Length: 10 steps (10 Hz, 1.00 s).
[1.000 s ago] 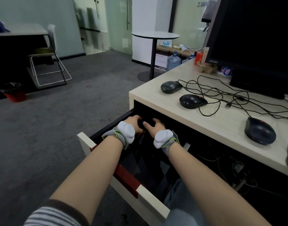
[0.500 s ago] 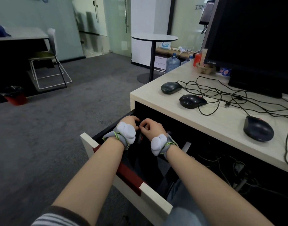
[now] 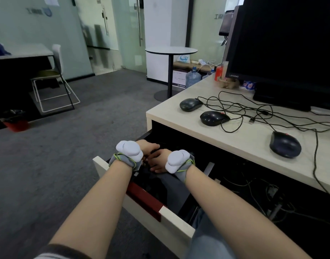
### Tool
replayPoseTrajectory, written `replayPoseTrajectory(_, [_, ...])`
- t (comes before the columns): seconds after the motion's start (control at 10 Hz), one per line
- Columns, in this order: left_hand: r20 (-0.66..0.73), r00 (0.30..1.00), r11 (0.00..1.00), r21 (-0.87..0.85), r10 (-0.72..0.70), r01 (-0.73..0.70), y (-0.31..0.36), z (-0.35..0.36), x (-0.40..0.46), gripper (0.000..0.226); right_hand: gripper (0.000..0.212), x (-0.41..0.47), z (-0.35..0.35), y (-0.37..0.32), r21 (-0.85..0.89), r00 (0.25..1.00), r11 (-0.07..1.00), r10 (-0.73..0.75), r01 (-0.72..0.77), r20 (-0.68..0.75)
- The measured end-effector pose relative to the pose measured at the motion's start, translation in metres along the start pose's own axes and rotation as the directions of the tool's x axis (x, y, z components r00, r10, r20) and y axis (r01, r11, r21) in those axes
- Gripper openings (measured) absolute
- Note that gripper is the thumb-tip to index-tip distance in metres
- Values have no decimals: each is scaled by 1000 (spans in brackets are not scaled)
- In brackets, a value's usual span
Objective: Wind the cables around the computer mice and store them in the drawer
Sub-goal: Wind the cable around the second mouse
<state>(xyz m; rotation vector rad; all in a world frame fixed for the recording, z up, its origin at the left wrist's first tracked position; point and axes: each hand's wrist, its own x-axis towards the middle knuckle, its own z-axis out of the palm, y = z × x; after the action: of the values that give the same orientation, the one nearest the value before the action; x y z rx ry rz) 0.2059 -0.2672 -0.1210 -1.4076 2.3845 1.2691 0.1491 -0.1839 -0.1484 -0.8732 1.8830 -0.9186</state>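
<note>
both hands are down in the open drawer (image 3: pixel 141 212) now, wrists close together, each wearing a grey strap with a pale padded device. the left hand (image 3: pixel 148 146) reaches over the dark interior with fingers curled downward; the right hand (image 3: pixel 159 161) sits just beside it, fingers bent inward toward the left. something dark lies under and between them, but the drawer is too shadowed to say what it is (or whether either grip is closed on it), so i cannot tell the state of either grip.

up on the surface (image 3: pixel 225 141), three mice are out in the open. the far mouse (image 3: pixel 190 104) sits near the corner, the middle mouse (image 3: pixel 214 118) just right of and nearer than it, and the near mouse (image 3: pixel 285 144) well apart toward the right edge. their cables (image 3: pixel 253 113) lie loose and tangled across the surface in overlapping loops, none wound around a mouse, one trailing off the front edge on the right. a usb plug (image 3: pixel 252 120) rests among the loops. behind the tangle stands a black monitor (image 3: pixel 281 43).
</note>
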Motion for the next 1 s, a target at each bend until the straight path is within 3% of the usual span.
replayPoseTrajectory(0.1, [22,1000,1000,6,-16,16,0,0,-17,53,25,-11,0,-4,84,994,991,100,-103,35])
replayPoseTrajectory(0.3, [4,1000,999,36,16,-16,18,-2,-28,25,29,-40,-34,-13,183,996,980,85,-80,-20])
replayPoseTrajectory(0.4, [-30,998,994,94,53,-50,35,-7,-31,22,27,-57,-60,-20,187,995,979,87,-78,-43])
replayPoseTrajectory(0.5, [43,987,985,-78,155,-152,77,-5,-44,16,15,-78,-95,-29,188,988,981,75,-49,-133])
replayPoseTrajectory(0.6, [29,917,910,-145,397,-389,134,10,-59,12,12,-97,-146,-35,187,932,978,-22,95,-362])
replayPoseTrajectory(0.7, [37,829,828,-95,558,-553,186,44,-74,14,29,-120,-201,-26,32,779,989,-94,144,-620])
replayPoseTrajectory(0.8, [73,795,798,-38,603,-602,221,83,-79,13,28,-148,-241,-2,-90,675,996,-85,27,-733])
replayPoseTrajectory(0.9, [129,779,779,62,613,-624,239,122,-80,20,29,-176,-263,31,-196,670,949,21,-247,-742])
replayPoseTrajectory(1.0, [165,788,759,211,594,-616,243,152,-78,32,27,-185,-277,66,-215,682,902,110,-374,-723])
